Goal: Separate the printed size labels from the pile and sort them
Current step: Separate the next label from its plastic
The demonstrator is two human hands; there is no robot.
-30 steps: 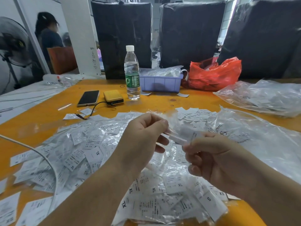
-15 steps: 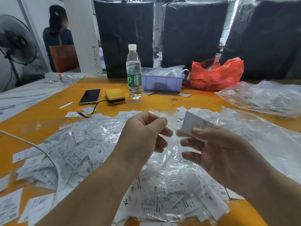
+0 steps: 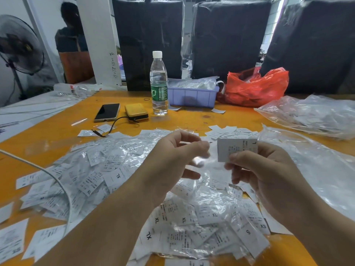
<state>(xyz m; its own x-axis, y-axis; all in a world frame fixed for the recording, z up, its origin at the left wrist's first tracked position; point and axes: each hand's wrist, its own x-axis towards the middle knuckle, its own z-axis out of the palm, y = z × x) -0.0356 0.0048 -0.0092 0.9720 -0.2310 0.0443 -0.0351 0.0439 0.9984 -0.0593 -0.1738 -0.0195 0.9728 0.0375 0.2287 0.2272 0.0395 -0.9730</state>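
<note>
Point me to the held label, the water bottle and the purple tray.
held label (image 3: 233, 147), head view, on its printed face above the thumb.
water bottle (image 3: 158, 93), head view, on its green wrapper.
purple tray (image 3: 192, 96), head view, on its front wall.

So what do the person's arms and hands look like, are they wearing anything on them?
Both arms are bare as far as the picture shows: no sleeves, gloves, watch or bracelets. The left hand and the right hand show no rings on the fingers in view. The nails look short and unpainted. No cables or markings are on the arms; the white cord at the left lies on the labels, not on the person.
</note>
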